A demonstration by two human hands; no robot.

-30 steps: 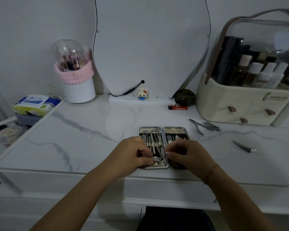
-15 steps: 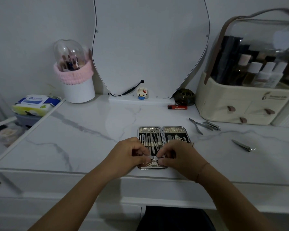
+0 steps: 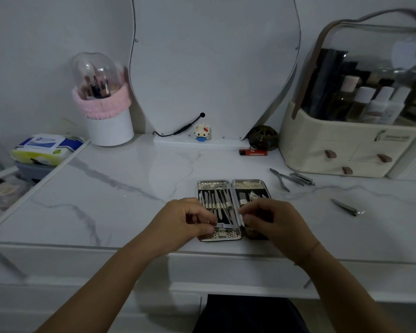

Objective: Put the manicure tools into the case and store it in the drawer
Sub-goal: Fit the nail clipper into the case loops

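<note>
The right grip [image 3: 275, 219] has slid right off the small tool [image 3: 223, 227], curled, contents unclear. The left grip [image 3: 186, 221] pinches that tool into the open case [image 3: 214, 183] at the desk's [image 3: 106, 200] near edge: nearly seated. Loose tools [image 3: 292, 179] wait right.

Dim room, plain white wall [image 3: 34, 32], curvy mirror [image 3: 214, 56], marble vanity top [image 3: 106, 188]
</note>
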